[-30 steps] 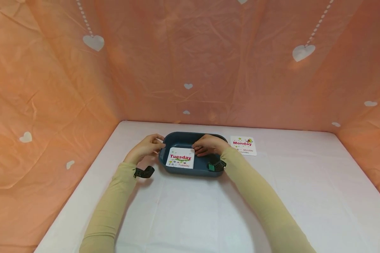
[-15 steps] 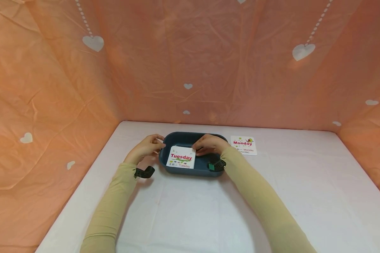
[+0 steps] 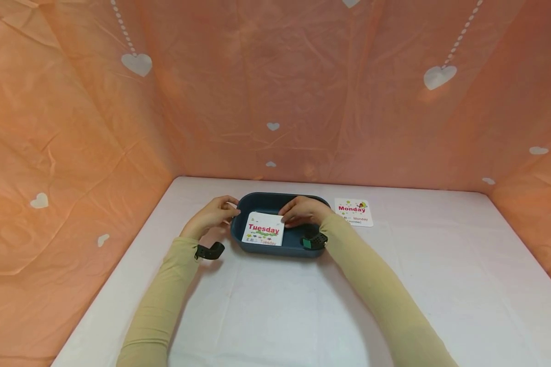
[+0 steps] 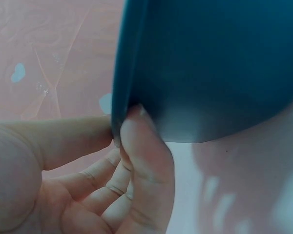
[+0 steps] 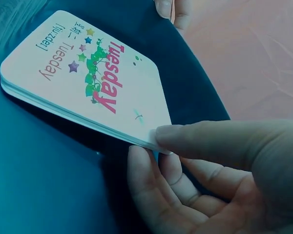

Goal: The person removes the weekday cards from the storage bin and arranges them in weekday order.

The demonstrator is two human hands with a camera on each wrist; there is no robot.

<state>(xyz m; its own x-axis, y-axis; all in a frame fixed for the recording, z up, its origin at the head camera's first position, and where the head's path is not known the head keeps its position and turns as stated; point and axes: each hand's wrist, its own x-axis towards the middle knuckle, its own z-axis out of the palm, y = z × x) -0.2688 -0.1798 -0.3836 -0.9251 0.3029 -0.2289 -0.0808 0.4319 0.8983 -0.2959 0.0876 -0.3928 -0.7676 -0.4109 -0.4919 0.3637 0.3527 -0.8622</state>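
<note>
A dark blue tray [image 3: 298, 251] with rounded corners stands near the back of the white table. My left hand [image 3: 212, 216] pinches its left rim between thumb and finger, seen close in the left wrist view on the tray's wall [image 4: 210, 63]. Inside the tray is a small stack of white cards [image 5: 53, 58], the top one printed "Tuesday" in red with stars and green figures. The right hand [image 3: 305, 210] reaches over the tray and pinches the stack's upper right corner, thumb on top and fingers beneath. In the right wrist view the stack is tilted.
A "Monday" card [image 3: 354, 211] lies face up on the table [image 3: 275, 306], just right of the tray and partly behind the right forearm. Orange cloth walls [image 3: 312, 102] with white hearts enclose the back and sides.
The Tuesday card stack has shifted slightly to the right at the right fingertips, its upper edge a little higher. The left hand and the tray hold nearly the same place.
</note>
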